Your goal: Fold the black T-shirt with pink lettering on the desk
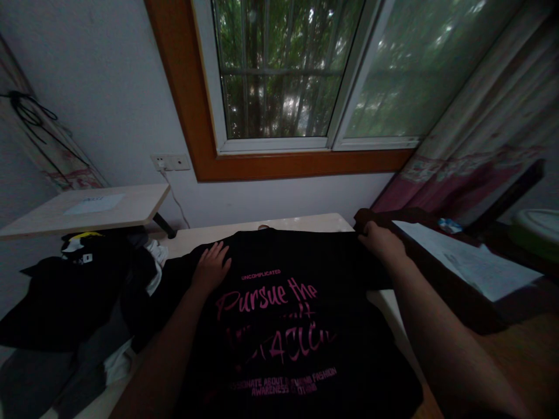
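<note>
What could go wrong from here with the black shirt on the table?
The right hand appears to pinch the black shirt at one sleeve, while the left hand lies flat near the opposite shoulder, so a hard pull could crease or skew the cloth. The other sleeve lies close to the heap of clothes, so it might catch there or drag a piece along.

Pink print (267, 297) on the black T-shirt (283, 256) reads "UNCOMPLICATED", "Pursue the", "ABOUT", "FASHION" and "AWARENESS".
</note>
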The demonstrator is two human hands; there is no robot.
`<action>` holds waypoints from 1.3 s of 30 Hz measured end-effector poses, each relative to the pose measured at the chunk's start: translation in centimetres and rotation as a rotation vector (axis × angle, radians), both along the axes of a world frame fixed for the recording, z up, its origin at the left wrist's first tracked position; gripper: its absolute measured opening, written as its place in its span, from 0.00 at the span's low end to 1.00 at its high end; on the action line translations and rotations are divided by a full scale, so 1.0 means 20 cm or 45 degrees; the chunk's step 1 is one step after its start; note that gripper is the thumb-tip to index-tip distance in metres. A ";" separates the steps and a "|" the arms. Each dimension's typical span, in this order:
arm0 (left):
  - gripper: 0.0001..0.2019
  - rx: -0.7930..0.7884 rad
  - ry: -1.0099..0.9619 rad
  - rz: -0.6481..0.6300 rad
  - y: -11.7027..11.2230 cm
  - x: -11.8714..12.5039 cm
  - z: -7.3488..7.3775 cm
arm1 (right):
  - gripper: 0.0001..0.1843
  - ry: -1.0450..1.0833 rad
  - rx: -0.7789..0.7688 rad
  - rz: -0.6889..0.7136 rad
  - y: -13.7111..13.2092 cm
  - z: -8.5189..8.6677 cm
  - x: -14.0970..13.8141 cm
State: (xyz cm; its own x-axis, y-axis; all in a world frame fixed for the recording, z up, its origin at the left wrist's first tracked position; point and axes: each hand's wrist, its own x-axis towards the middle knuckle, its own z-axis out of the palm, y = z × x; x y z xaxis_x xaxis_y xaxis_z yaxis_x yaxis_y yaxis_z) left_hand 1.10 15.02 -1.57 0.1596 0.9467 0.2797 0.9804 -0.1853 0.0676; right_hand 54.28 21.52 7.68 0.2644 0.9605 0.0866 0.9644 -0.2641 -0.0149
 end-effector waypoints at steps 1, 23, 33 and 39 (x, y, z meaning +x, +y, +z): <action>0.25 0.001 0.002 -0.001 0.00 0.00 0.00 | 0.19 0.035 0.008 0.029 0.00 0.04 -0.01; 0.24 0.024 -0.016 -0.011 0.02 -0.01 -0.03 | 0.10 0.605 -0.272 0.693 -0.13 0.05 -0.45; 0.22 0.114 -0.054 -0.025 0.01 0.00 -0.03 | 0.12 0.709 -0.379 0.691 -0.33 -0.19 -0.25; 0.16 0.228 -0.055 0.200 -0.02 0.01 0.03 | 0.13 0.551 0.002 0.662 -0.17 -0.29 -0.32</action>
State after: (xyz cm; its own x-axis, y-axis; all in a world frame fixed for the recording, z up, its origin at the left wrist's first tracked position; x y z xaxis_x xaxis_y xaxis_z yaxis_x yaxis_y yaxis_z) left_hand 1.35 14.64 -1.04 -0.0014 0.8936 0.4489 0.9950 -0.0437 0.0900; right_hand 47.91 18.05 1.87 -0.2207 0.9722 0.0785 0.8730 0.2328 -0.4285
